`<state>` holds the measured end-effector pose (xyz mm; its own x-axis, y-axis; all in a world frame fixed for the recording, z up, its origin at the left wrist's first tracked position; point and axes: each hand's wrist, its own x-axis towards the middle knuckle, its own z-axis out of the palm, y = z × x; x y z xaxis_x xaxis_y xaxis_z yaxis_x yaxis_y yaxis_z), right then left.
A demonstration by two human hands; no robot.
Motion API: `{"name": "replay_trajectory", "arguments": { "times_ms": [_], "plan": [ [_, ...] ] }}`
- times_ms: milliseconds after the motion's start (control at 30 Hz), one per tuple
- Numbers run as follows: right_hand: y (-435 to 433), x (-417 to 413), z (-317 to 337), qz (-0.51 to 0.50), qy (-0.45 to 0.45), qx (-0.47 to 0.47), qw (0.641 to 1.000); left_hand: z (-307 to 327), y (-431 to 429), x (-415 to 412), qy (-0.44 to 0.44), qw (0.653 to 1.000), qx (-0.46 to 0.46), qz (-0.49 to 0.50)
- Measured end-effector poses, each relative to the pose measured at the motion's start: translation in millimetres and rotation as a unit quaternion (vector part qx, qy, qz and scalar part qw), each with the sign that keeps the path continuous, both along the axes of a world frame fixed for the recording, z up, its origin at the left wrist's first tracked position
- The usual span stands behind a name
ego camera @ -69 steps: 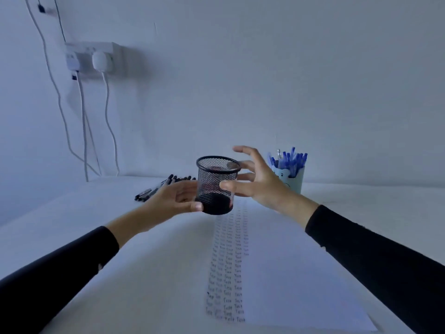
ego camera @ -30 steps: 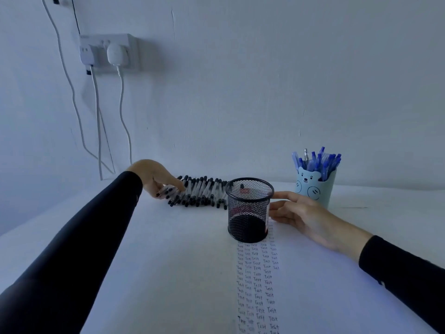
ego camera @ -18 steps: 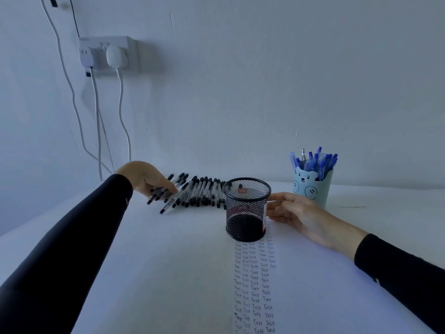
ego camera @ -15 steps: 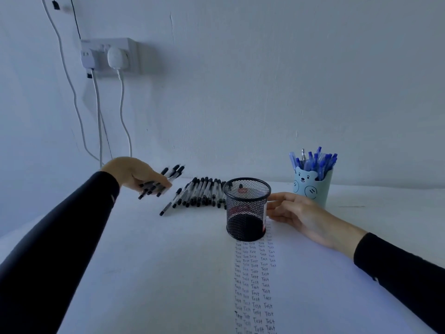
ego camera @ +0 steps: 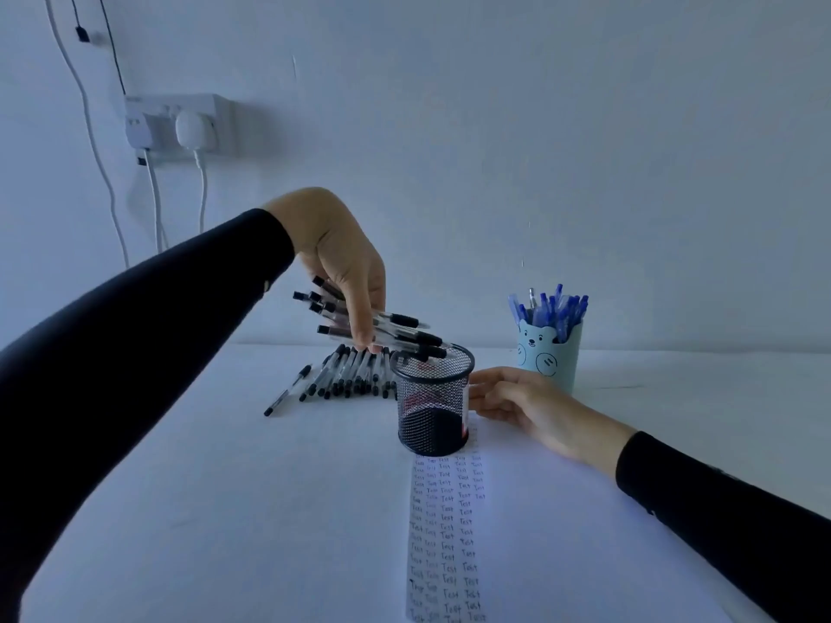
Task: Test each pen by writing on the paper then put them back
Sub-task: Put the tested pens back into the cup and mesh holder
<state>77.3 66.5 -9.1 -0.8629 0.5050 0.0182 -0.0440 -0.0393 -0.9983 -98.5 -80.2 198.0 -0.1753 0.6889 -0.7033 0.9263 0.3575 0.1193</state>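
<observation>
Head: left hand point(ego camera: 341, 263) grip holds pen bundle point(ego camera: 407, 320) over mesh cup point(ego camera: 431, 409); right hand point(ego camera: 533, 406) relaxed against cup.

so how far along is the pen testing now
Done: columns of "Test" writing fill a strip of the paper. In hand: the left hand holds a bunch of black pens angled over the mesh cup, which the right hand touches. Left: a row of black pens lying behind the cup.

Left hand point(ego camera: 341, 263) hangs raised, fingers curled round pens point(ego camera: 403, 320); right hand point(ego camera: 517, 400) rests low, fingers relaxed
</observation>
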Motion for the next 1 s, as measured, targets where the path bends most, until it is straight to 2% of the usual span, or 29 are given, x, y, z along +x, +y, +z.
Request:
{"name": "replay_trajectory", "arguments": {
  "times_ms": [67, 133, 200, 300, 400, 467, 567, 600, 633, 667, 733, 767, 833, 900, 933, 1000],
  "plan": [
    [1, 1, 0, 0.001, -0.002, 0.001, 1.0, 2, 9, 18, 0.072, 0.997, -0.038, -0.007],
    [2, 1, 0, 0.003, 0.001, -0.002, 1.0, -4, 20, 25, 0.135, 0.99, -0.028, -0.006],
    [2, 2, 0, 0.007, 0.004, -0.003, 1.0, -15, 29, 21, 0.157, 0.987, -0.027, 0.02],
    [2, 2, 0, 0.011, 0.004, 0.005, 1.0, -31, 37, -1, 0.035, 0.992, -0.053, 0.108],
    [2, 3, 1, 0.013, 0.006, 0.005, 1.0, -41, 28, -21, -0.084, 0.98, 0.046, 0.177],
    [2, 3, 1, 0.014, 0.007, 0.001, 1.0, -52, 19, -36, -0.167, 0.95, 0.135, 0.226],
    [3, 2, 1, 0.013, 0.005, 0.008, 1.0, -78, 3, -68, -0.283, 0.872, 0.279, 0.288],
    [2, 1, 1, 0.011, 0.004, 0.01, 1.0, -90, -3, -79, -0.273, 0.858, 0.315, 0.299],
    [2, 1, 1, 0.01, 0.003, 0.012, 1.0, -104, -9, -89, -0.225, 0.859, 0.341, 0.31],
    [2, 1, 1, 0.009, 0.003, 0.012, 1.0, -117, -14, -99, -0.138, 0.874, 0.346, 0.313],
    [2, 1, 1, 0.008, 0.003, 0.012, 1.0, -143, -23, -119, 0.037, 0.895, 0.31, 0.317],
    [2, 1, 0, 0.008, 0.003, 0.014, 1.0, -152, -24, -128, 0.054, 0.895, 0.294, 0.332],
    [3, 1, 0, 0.008, 0.004, 0.017, 1.0, -162, -21, -134, -0.008, 0.871, 0.306, 0.384],
    [3, 1, -1, 0.009, 0.004, 0.018, 1.0, -166, -13, -134, -0.083, 0.829, 0.337, 0.439],
    [3, 1, -1, 0.009, 0.004, 0.017, 1.0, -167, -8, -134, -0.101, 0.81, 0.354, 0.457],
    [2, 1, -1, 0.007, 0.006, 0.018, 1.0, -168, -1, -132, -0.104, 0.798, 0.362, 0.47]
  ]
}}
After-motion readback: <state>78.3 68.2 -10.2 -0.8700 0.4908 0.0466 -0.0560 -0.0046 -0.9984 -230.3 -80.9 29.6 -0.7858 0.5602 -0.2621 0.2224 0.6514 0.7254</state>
